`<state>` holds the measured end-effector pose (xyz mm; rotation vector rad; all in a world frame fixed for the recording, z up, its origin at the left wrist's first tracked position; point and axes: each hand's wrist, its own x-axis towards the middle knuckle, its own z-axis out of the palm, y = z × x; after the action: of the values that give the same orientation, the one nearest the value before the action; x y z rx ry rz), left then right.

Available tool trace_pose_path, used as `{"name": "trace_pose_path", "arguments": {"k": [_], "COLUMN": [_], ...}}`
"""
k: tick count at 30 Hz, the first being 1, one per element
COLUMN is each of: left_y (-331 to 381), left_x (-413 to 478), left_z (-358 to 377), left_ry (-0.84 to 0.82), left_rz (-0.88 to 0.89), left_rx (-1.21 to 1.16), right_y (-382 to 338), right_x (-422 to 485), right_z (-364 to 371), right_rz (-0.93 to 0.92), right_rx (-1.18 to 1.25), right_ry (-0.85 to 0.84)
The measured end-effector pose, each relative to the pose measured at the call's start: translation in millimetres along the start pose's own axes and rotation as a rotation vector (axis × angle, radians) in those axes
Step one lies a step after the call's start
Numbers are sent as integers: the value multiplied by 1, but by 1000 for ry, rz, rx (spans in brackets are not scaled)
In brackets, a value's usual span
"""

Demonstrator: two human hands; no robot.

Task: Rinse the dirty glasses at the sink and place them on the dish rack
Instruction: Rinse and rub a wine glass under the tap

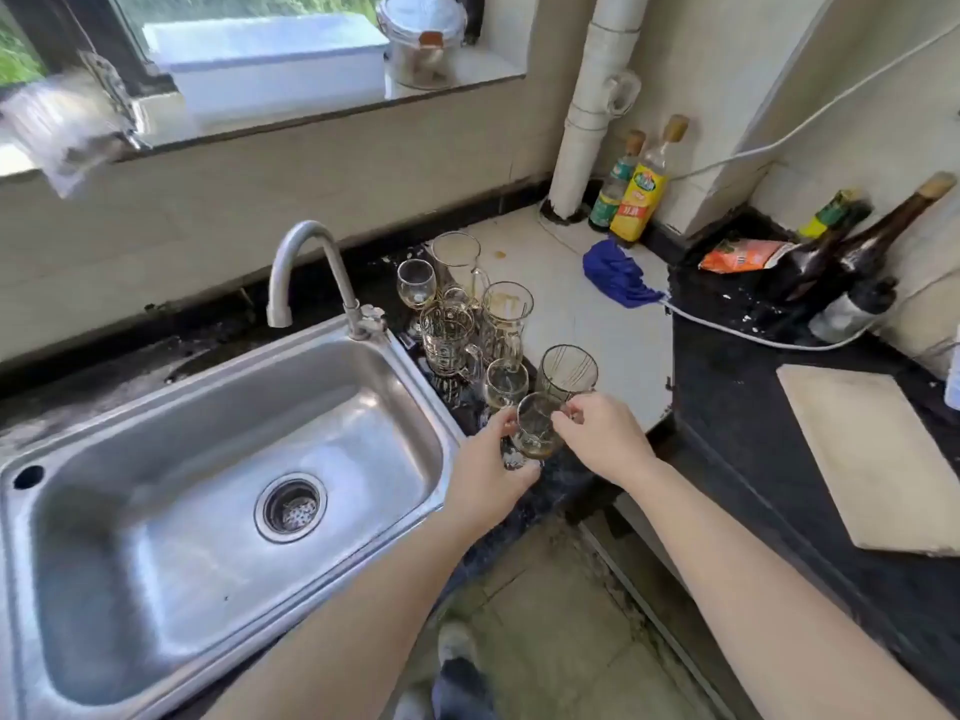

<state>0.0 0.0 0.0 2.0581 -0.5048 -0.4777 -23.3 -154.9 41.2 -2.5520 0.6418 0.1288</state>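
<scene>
While gripping the stemmed glass (537, 428) at the counter (571, 485) edge, just right of the sink (423, 381), wrapped the left hand (488, 459) round its lower bowl and stem and pinched the rim with the right hand (602, 439). Noted yellowish dregs inside. Judged the neighbours the chief hazard: crowded close behind by a second stemmed glass (506, 381) and a ribbed tumbler (566, 371), so could topple either on a careless lift. Risked, too, chipping against the steel sink rim. Found no dish rack in view.
</scene>
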Motion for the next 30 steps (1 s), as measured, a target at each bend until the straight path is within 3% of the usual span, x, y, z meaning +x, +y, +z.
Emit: {"name": "trace_pose_path", "arguments": {"k": [11, 19, 23, 26, 30], "left_y": [4, -34, -74, -104, -134], "left_x": [-14, -12, -6, 2, 14], "left_z": [-9, -76, -119, -142, -158], "left_ry": [82, 186, 262, 303, 352], "left_rz": [-92, -280, -381, -439, -484], "left_rx": [-233, -461, -453, -394, -396], "right_y": [-17, -113, -164, -193, -215], "right_x": [12, 33, 72, 117, 166], "right_z": [-25, -1, 35, 73, 116], "right_rz": [-168, -328, -333, -405, -501], "right_rx": [-30, 100, 135, -28, -522], "right_ry": [-114, -336, -285, -160, -63]}}
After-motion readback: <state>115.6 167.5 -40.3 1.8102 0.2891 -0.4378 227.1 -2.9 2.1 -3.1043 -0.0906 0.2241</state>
